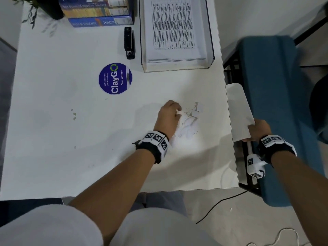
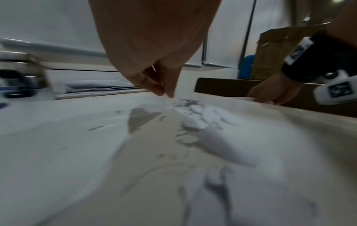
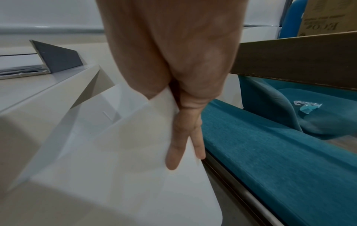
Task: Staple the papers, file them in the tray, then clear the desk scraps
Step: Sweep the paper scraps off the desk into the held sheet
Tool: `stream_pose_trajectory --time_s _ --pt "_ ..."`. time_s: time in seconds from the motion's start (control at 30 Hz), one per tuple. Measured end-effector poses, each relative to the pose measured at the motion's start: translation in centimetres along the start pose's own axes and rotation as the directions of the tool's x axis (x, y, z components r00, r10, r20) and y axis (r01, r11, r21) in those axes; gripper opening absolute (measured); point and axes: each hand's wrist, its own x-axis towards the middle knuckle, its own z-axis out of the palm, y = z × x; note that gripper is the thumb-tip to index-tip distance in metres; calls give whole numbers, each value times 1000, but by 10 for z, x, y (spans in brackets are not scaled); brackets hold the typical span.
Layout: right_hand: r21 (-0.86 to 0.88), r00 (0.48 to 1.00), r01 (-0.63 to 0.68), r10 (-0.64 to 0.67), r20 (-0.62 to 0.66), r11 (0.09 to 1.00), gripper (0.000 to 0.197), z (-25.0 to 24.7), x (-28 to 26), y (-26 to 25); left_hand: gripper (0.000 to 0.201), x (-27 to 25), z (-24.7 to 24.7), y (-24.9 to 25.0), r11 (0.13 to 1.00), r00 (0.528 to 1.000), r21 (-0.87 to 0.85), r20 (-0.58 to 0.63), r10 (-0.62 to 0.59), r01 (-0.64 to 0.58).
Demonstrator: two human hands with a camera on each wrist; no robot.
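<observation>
A heap of torn white paper scraps (image 1: 190,119) (image 2: 208,116) lies on the white desk (image 1: 71,139) near its right edge. My left hand (image 1: 174,110) (image 2: 166,93) sits at the heap's left side, fingertips pinched on a small scrap. Off the desk's right edge, my right hand (image 1: 255,130) (image 3: 173,122) grips a blank white sheet (image 1: 239,110) (image 3: 125,152) held against that edge. Printed papers (image 1: 172,29) lie in the clear tray (image 1: 177,67) at the back right. The black stapler (image 1: 129,43) lies left of the tray.
Stacked books (image 1: 99,13) and a dark plant pot (image 1: 51,8) stand at the back left. A round blue sticker (image 1: 115,79) is on the desk. A teal upholstered seat (image 1: 276,112) (image 3: 280,145) stands right of the desk. A black cable (image 1: 218,205) crosses the floor.
</observation>
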Motion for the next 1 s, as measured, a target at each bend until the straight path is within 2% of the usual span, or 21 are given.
stream_pose_trajectory --time_s 0.13,0.23,0.3,0.37,0.43,0.53,0.63,0.8,0.87,1.0 --pt "34 1000 2 -2 11 999 34 -1 1 0 12 0 -25 -21 990 989 143 -148 24 -3" --pt "9 1000 15 -15 6 1000 33 -2 5 2 32 1 -45 -42 975 968 214 -251 4 51" --pt "5 1000 20 -20 9 1000 35 -2 6 5 49 1 -52 -55 939 968 297 -223 -110 175" --pt "0 1000 17 -17 6 1000 35 -3 6 6 54 0 -51 -59 875 954 385 -178 -241 293" --pt "-12 1000 7 -7 6 1000 33 -3 3 4 64 -3 -39 -51 848 939 408 -91 -332 339" --pt "-27 1000 -4 4 -15 1000 29 -5 -8 -6 75 -13 -4 -28 851 943 458 74 -323 256" --pt "-61 1000 20 -21 -21 998 29 -5 -13 -8 77 -26 28 -4 845 931 511 212 -298 154" --pt "-90 997 41 -46 -60 995 31 -5 -11 -8 70 -30 55 25 876 903 470 415 -110 -110" --pt "-98 998 38 -43 -47 994 31 -4 -9 -7 68 -31 46 26 881 913 460 398 -92 -112" --pt "-108 999 5 -9 -43 994 35 -3 -12 -12 68 -67 -7 -9 889 958 442 188 -219 116"
